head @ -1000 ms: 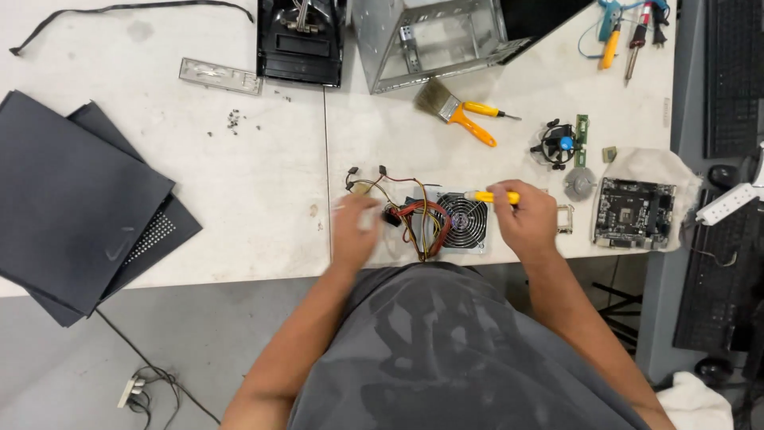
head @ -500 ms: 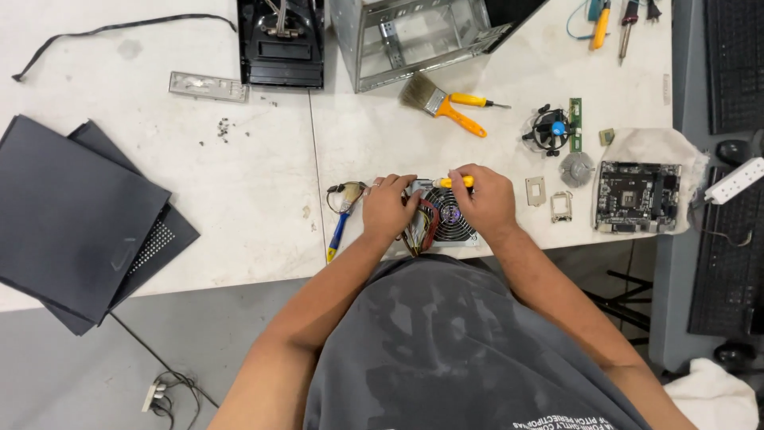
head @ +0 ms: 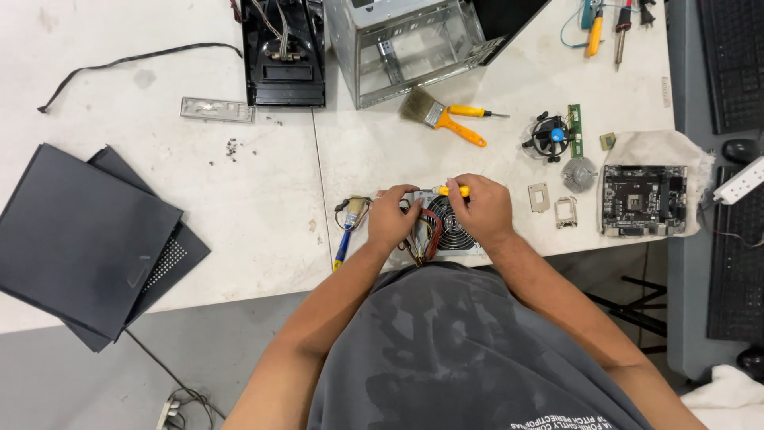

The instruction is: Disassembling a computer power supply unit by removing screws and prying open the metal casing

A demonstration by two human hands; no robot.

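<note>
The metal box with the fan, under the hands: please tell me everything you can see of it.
The fan box is grey metal with a round black fan grille on top. It lies flat near the front edge of the white table. Red and yellow wires leave its left side. The left hand rests there; the right hand holds a yellow-handled screwdriver at its top edge.

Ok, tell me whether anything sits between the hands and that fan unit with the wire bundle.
Nothing visible does. The left hand rests directly on the fan unit by its wire bundle, and the right hand is on top of it, gripping a yellow-handled screwdriver at its upper edge.
</note>
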